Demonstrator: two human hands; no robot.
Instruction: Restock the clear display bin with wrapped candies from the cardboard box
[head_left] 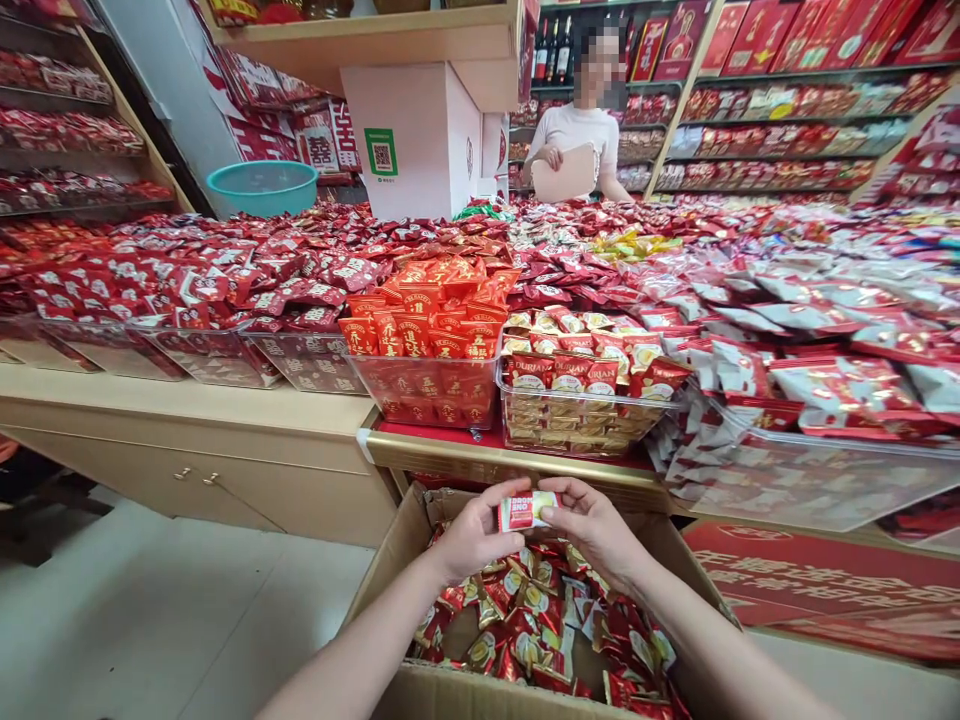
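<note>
Pale tiled floor fills the lower left, below a light-wood desk with cabinet doors. Shelves with wooden uprights line the upper right; a grey wall stands upper left.

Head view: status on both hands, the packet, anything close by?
Left hand at the packet's left end. Right hand pinching the right end. Red-and-white packet held over open carton of loose packets. Display tubs just beyond.
</note>
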